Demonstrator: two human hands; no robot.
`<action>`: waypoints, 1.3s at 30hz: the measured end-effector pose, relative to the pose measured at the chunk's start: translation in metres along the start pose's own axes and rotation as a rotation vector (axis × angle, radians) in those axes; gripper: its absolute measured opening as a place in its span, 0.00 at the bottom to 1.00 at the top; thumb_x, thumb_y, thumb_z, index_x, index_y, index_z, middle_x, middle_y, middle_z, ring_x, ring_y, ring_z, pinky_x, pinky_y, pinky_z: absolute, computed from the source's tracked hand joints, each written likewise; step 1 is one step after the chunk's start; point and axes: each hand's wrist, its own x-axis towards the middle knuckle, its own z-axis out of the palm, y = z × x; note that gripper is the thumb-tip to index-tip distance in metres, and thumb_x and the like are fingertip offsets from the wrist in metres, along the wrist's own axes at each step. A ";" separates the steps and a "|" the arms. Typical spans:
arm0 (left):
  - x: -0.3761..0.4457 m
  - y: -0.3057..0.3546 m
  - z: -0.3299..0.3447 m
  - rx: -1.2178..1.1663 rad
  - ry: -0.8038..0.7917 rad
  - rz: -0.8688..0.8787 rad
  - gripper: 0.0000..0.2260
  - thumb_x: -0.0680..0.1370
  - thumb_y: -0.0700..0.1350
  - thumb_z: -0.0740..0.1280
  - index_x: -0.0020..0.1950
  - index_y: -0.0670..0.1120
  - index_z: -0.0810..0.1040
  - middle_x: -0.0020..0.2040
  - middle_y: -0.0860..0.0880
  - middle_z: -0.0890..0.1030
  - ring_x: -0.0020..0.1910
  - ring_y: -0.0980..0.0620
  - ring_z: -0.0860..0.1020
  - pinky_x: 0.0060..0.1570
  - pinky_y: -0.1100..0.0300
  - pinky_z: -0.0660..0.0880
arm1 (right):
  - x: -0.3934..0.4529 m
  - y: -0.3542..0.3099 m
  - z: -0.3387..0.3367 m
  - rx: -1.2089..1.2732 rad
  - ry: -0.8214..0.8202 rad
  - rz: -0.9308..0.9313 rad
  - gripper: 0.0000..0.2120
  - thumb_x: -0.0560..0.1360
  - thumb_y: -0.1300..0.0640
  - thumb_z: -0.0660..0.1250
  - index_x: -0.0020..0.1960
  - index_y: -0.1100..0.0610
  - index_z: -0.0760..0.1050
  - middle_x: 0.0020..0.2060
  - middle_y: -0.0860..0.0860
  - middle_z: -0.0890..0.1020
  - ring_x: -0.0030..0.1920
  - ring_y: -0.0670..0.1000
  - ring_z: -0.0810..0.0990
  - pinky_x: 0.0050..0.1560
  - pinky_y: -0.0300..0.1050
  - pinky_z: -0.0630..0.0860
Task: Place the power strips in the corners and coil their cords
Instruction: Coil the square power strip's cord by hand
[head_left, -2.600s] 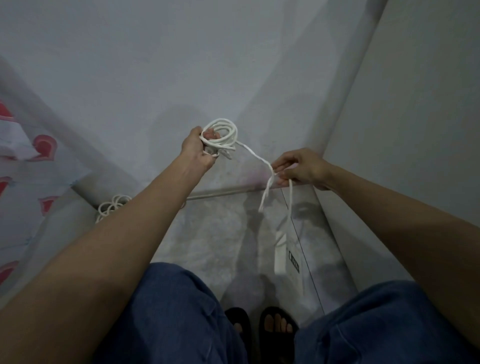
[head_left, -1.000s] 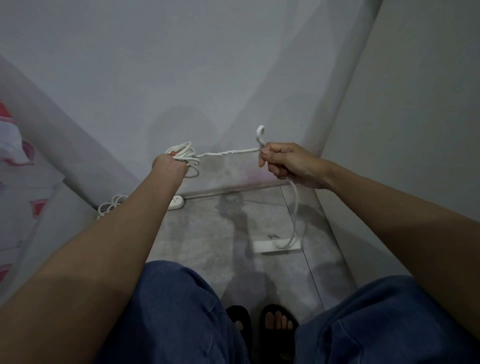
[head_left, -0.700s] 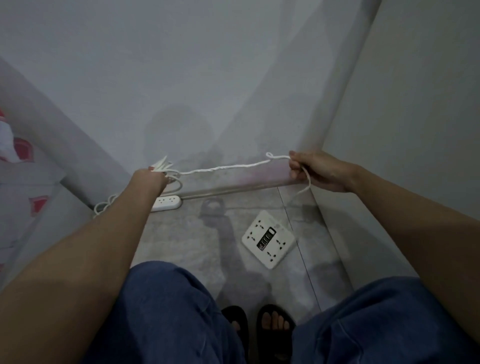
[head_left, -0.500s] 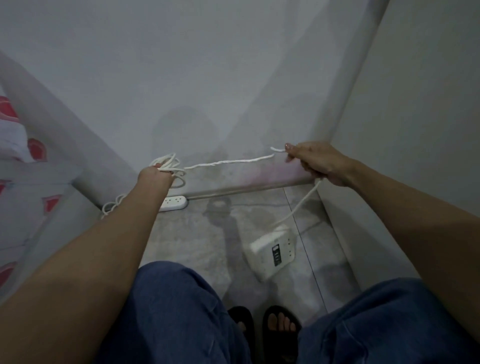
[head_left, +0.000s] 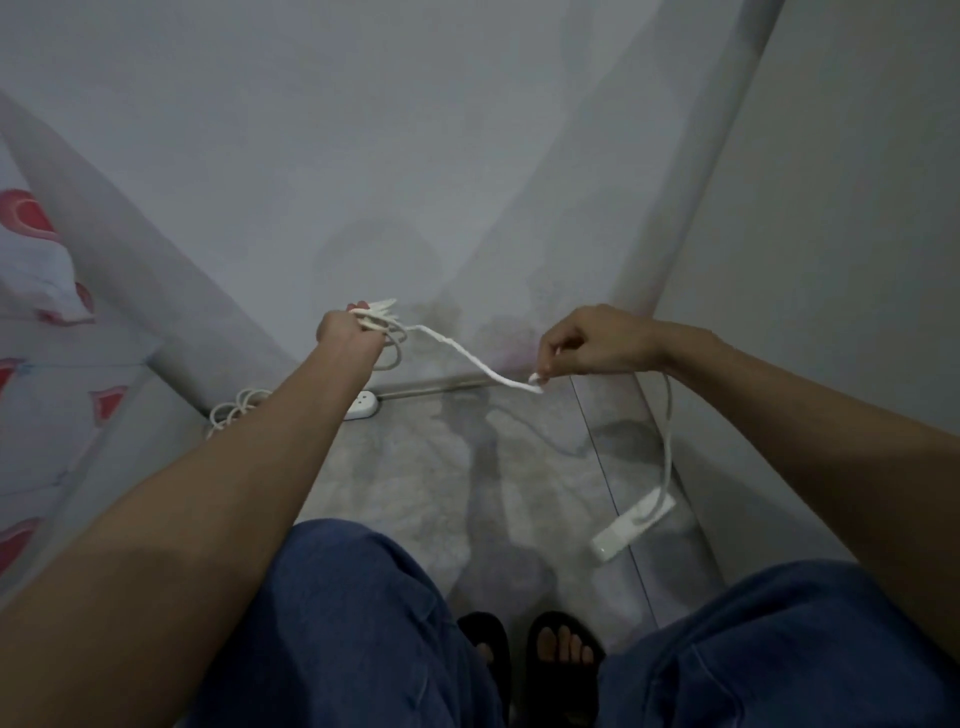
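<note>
Half done: long white plastic power strip (head_left: 362, 406) with coiled cord (head_left: 236, 411) sits centre-left corner. Left hand (head_left: 347, 331) grips loops of thin white cord (head_left: 457, 349), right hand (head_left: 587, 344) pinches it; square white power strip (head_left: 632, 527) dangling lower right, unplaced.

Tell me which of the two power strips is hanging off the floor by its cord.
The power strip on the right, dangling from the cord that the right hand pinches. The other strip lies by the wall, behind the left arm.
</note>
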 end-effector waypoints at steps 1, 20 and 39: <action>-0.001 0.001 0.000 -0.034 -0.013 -0.015 0.19 0.84 0.37 0.44 0.37 0.41 0.66 0.37 0.44 0.72 0.40 0.44 0.73 0.61 0.41 0.70 | 0.003 -0.004 0.000 -0.079 0.006 -0.013 0.04 0.73 0.50 0.69 0.43 0.46 0.83 0.27 0.38 0.77 0.33 0.39 0.74 0.40 0.33 0.70; 0.011 -0.048 0.022 0.462 -0.256 0.401 0.07 0.82 0.42 0.61 0.45 0.42 0.73 0.31 0.48 0.74 0.22 0.58 0.72 0.25 0.65 0.69 | -0.001 -0.054 -0.015 0.303 0.065 -0.222 0.05 0.73 0.57 0.72 0.40 0.53 0.85 0.26 0.43 0.77 0.29 0.41 0.66 0.34 0.36 0.63; -0.045 -0.035 0.023 0.922 -1.164 -0.205 0.13 0.80 0.51 0.61 0.49 0.41 0.76 0.31 0.50 0.67 0.25 0.58 0.64 0.26 0.67 0.64 | 0.006 0.020 -0.018 0.315 0.487 0.286 0.18 0.77 0.42 0.63 0.39 0.52 0.84 0.31 0.51 0.79 0.34 0.50 0.76 0.39 0.43 0.71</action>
